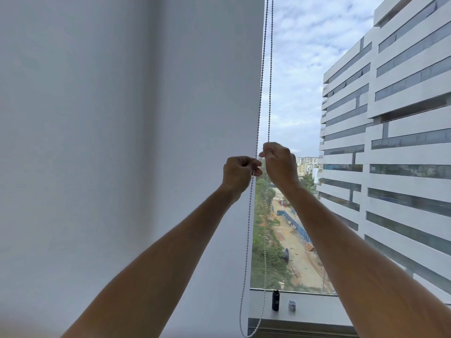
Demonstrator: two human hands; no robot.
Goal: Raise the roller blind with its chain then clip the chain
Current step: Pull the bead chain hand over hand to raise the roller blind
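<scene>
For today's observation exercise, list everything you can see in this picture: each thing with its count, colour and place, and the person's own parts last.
roller blind: one, white, covering the left of the window, lowered.
bead chain: one loop, white, hanging along the blind's right edge, its bottom below the sill.
window sill: one, grey, lower right.
dark bottle: one, black, upright on the sill.
small clip-like item: one, pale blue-grey, on the sill right of the bottle; too small to identify.
office building: one, white with dark window bands, outside on the right.
left hand: one, pinching the left strand.
right hand: one, pinching the right strand, slightly higher.
</scene>
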